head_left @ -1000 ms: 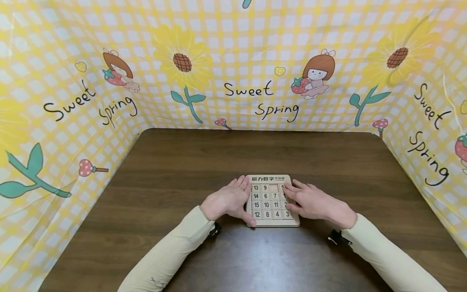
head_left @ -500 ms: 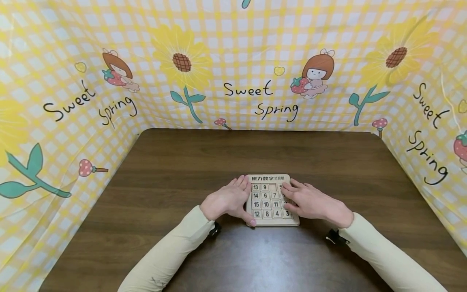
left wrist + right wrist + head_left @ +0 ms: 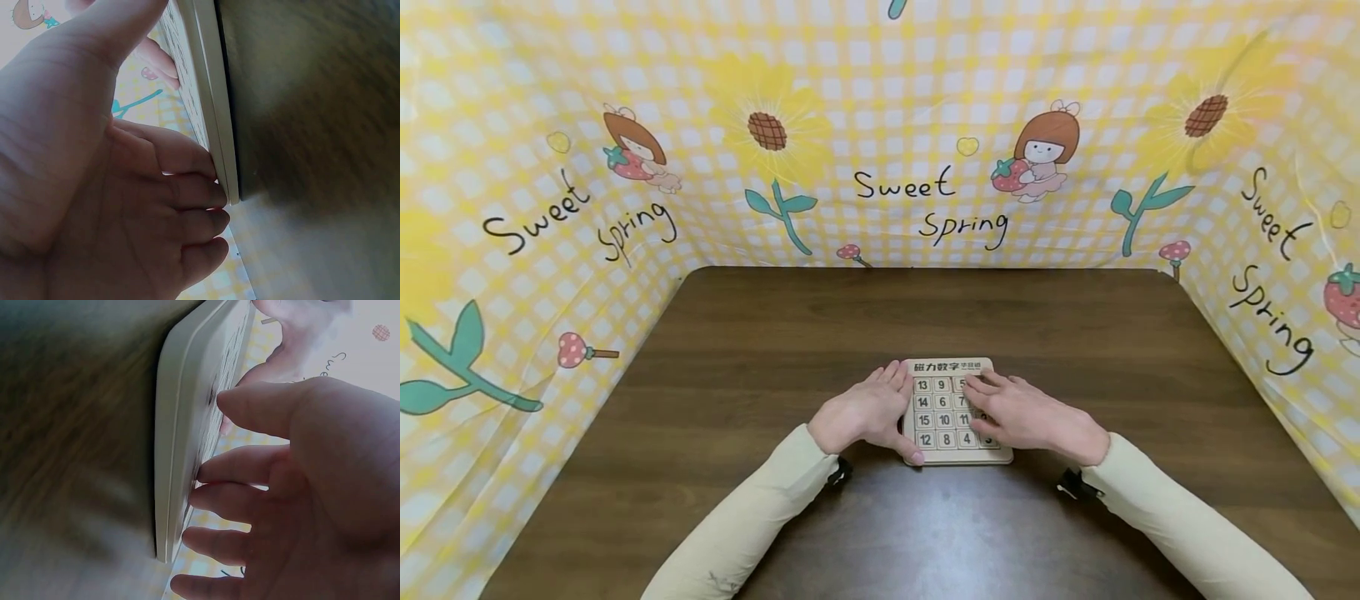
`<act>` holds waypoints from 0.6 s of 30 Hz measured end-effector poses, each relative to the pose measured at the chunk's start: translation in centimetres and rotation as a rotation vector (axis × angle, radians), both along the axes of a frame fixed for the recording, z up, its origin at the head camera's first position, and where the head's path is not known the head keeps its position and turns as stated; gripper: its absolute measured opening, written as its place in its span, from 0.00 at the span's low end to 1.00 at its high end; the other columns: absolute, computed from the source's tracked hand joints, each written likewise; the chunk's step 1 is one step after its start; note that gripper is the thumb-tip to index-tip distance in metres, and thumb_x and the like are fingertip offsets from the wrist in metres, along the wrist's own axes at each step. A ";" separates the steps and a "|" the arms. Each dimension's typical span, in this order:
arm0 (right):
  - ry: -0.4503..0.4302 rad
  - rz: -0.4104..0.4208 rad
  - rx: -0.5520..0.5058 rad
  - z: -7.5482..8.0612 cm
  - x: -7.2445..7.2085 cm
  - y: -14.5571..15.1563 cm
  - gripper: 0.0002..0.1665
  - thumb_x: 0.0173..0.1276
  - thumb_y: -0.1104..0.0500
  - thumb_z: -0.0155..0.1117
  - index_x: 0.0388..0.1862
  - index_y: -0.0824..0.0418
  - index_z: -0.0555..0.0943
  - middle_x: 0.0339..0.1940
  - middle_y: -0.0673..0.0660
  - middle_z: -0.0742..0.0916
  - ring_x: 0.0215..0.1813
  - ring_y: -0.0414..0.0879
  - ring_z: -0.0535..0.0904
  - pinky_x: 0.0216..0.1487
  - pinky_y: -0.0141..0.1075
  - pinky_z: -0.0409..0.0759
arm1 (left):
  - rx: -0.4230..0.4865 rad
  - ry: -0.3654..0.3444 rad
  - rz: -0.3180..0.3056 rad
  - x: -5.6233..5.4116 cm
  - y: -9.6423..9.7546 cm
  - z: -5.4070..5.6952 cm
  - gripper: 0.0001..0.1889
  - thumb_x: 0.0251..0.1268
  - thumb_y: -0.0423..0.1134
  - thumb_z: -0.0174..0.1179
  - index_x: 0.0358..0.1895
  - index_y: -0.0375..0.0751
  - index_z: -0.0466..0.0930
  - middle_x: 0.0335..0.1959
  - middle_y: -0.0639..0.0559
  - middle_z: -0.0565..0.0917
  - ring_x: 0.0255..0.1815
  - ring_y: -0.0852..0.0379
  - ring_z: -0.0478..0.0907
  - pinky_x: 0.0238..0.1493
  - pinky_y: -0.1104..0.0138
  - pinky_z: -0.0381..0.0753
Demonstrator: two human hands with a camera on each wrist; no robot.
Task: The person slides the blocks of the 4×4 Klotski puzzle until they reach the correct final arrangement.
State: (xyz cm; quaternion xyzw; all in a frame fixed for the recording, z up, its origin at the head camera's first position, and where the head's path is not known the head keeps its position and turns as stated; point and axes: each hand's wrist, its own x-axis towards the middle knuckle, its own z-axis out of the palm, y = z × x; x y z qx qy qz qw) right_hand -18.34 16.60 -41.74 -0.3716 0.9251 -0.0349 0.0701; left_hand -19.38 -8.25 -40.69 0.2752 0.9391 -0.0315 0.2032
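A wooden sliding number puzzle lies on the table in the head view, its numbered tiles set in a pale frame. My left hand rests along its left side, fingers straight at the edge and thumb on the near left corner. From the right, my right hand reaches over the puzzle. Its fingertips touch the tiles around the 5 tile, which sits beside the 9 tile in the top row. These fingers hide much of the right column. The right wrist view shows the thumb and fingertips against the puzzle's face.
The dark wooden table surrounds the puzzle. A yellow checked cloth with flowers and lettering hangs along its back and both sides. Black straps sit at both wrists, below pale sleeves.
My right hand has moved left across the puzzle. Under its fingers, the 5 tile has slid left into the gap beside the 9. My left hand keeps its place on the frame.
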 end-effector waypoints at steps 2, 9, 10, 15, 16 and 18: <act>0.003 0.014 0.002 0.0 0.0 -0.3 0.34 0.75 0.48 0.54 0.72 0.68 0.67 0.73 0.66 0.71 0.74 0.68 0.63 0.66 0.64 0.70 | 0.001 -0.009 0.007 0.1 -0.2 -0.1 0.68 0.42 0.78 0.62 0.79 0.35 0.44 0.81 0.40 0.43 0.83 0.47 0.40 0.82 0.59 0.44; 0.032 0.017 -0.004 -0.1 0.1 -0.6 0.34 0.74 0.49 0.55 0.71 0.67 0.68 0.73 0.66 0.72 0.74 0.67 0.65 0.64 0.64 0.71 | 0.005 -0.002 0.013 0.1 -0.3 0.0 0.68 0.43 0.78 0.62 0.79 0.35 0.43 0.81 0.40 0.42 0.83 0.47 0.40 0.82 0.59 0.44; 0.037 0.017 -0.008 -0.1 0.1 -0.5 0.34 0.74 0.49 0.56 0.71 0.67 0.68 0.73 0.66 0.72 0.74 0.67 0.65 0.64 0.64 0.71 | 0.007 -0.002 0.012 0.0 -0.3 0.0 0.68 0.43 0.78 0.62 0.79 0.35 0.43 0.81 0.40 0.42 0.83 0.47 0.39 0.82 0.59 0.43; 0.063 0.033 -0.034 -0.3 0.6 0.3 0.34 0.74 0.50 0.56 0.71 0.68 0.67 0.73 0.67 0.72 0.73 0.67 0.65 0.65 0.61 0.72 | 0.035 -0.004 -0.008 0.1 -0.2 0.2 0.67 0.44 0.76 0.64 0.78 0.33 0.44 0.81 0.38 0.43 0.82 0.46 0.40 0.82 0.58 0.44; 0.068 0.036 -0.039 -0.3 0.7 0.5 0.34 0.74 0.50 0.56 0.71 0.68 0.67 0.73 0.67 0.72 0.73 0.67 0.65 0.66 0.61 0.72 | 0.036 -0.003 -0.011 0.1 -0.2 0.2 0.68 0.44 0.76 0.64 0.78 0.33 0.44 0.81 0.38 0.43 0.82 0.46 0.40 0.82 0.57 0.44; 0.070 0.035 -0.044 -0.3 1.0 0.7 0.34 0.74 0.49 0.56 0.72 0.68 0.67 0.73 0.66 0.72 0.74 0.66 0.65 0.66 0.61 0.72 | 0.030 0.001 -0.011 0.1 -0.3 0.3 0.68 0.43 0.76 0.64 0.78 0.33 0.44 0.81 0.37 0.43 0.82 0.45 0.40 0.82 0.58 0.44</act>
